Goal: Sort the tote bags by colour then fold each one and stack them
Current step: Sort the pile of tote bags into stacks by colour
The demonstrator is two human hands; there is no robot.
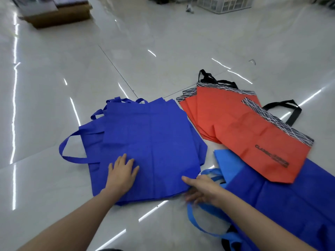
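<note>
A pile of dark blue tote bags [150, 142] lies flat on the floor, handles to the left and far side. My left hand [122, 171] presses flat on the top bag near its front edge. My right hand [199, 189] pinches that bag's front right corner, thumb on top and fingers under. To the right lies a pile of orange bags [241, 131] with black patterned tops and black handles. A light blue bag [226, 163] and its handle [195, 223] lie under my right arm, beside another dark blue bag [290, 200].
The floor is glossy pale tile [163, 51] with bright light streaks. A brown cardboard box [59, 15] stands at the far left and a white plastic crate [224, 4] at the far right.
</note>
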